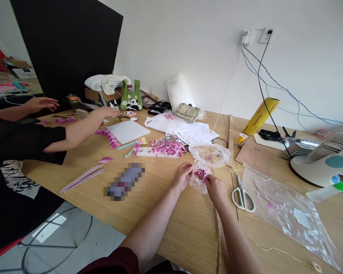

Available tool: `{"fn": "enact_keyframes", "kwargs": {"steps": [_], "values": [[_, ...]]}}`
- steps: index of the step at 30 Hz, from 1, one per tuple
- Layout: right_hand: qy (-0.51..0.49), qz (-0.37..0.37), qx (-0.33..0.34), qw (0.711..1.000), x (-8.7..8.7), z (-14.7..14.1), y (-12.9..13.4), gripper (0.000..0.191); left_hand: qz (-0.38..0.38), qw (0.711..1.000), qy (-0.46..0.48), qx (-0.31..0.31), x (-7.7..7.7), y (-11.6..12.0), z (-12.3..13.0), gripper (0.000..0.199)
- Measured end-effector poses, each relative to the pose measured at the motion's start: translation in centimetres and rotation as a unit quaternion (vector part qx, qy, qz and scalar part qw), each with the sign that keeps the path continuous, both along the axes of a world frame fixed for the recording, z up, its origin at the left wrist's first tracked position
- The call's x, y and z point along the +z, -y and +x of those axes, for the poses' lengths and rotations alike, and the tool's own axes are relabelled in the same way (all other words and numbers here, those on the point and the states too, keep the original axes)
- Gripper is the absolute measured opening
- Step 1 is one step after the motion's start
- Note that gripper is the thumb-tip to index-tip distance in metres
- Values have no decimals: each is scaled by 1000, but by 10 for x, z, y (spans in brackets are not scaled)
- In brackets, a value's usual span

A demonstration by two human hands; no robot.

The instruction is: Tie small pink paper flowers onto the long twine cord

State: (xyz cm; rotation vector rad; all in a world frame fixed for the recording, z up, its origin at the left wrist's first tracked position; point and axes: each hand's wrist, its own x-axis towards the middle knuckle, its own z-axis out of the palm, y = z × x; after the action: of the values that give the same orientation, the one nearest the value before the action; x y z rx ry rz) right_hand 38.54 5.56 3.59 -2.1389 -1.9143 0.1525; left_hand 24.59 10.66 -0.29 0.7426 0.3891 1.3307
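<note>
In the lower middle of the head view, a small crinkled clear plastic bag point(198, 185) with magenta petal-like pieces point(200, 175) lies between my hands. My left hand point(184, 176) is closed, thumb and fingers pinching the bag's left edge. My right hand point(216, 187) is closed at the right side, its fingertips against the magenta pieces; what they grip is hidden. Just beyond is a larger clear plastic bag point(214, 154) with a few pink bits inside. White-handled scissors point(242, 198) lie to the right of my right hand.
Pink flower pieces point(167, 146) are heaped on a white strip beyond my left hand. A co-worker's arm point(82, 129) reaches over the table at left. A white fan point(326, 160) and a flat plastic sheet point(291, 213) are at right. A braided cord point(218, 239) hangs over the front edge.
</note>
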Motion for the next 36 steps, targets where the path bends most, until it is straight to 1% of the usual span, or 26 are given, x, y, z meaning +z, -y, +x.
{"fn": "enact_keyframes", "kwargs": {"steps": [4,6,7,9,11,13,15,18,20,22,25,27,30,33,36], "values": [[-10,21,13,1000,-1,-2,0,22,11,999,-44,11,2,3,1,22],[-46,75,19,996,1,3,5,21,27,995,-95,20,5,5,3,22],[-77,117,21,990,3,6,8,21,40,991,-126,19,6,6,4,22],[-152,198,33,968,6,13,14,21,76,979,-189,4,9,10,6,22],[-216,231,62,947,10,17,20,23,121,963,-240,-13,12,13,9,21],[-254,215,105,937,10,19,25,23,170,946,-275,-17,14,17,11,20],[-266,191,133,935,8,19,28,20,210,931,-299,-13,15,19,13,19],[-292,166,133,932,0,20,28,18,234,919,-317,-12,15,22,13,17],[-334,156,121,922,-9,21,25,17,232,919,-318,-16,15,24,14,16],[-400,149,114,897,-18,22,22,16,220,924,-312,-25,15,26,15,16],[-519,137,108,837,-29,21,19,15,200,932,-300,-33,15,29,19,17],[-577,124,98,801,-34,18,20,14,196,934,-296,-25,14,31,20,16],[-631,107,86,764,-36,13,24,12,203,935,-291,-13,13,32,22,15],[-678,90,80,725,-33,8,26,13,192,942,-273,-18,11,33,24,16],[-714,67,69,694,-30,5,28,16,178,948,-263,-25,10,33,23,18]]}}
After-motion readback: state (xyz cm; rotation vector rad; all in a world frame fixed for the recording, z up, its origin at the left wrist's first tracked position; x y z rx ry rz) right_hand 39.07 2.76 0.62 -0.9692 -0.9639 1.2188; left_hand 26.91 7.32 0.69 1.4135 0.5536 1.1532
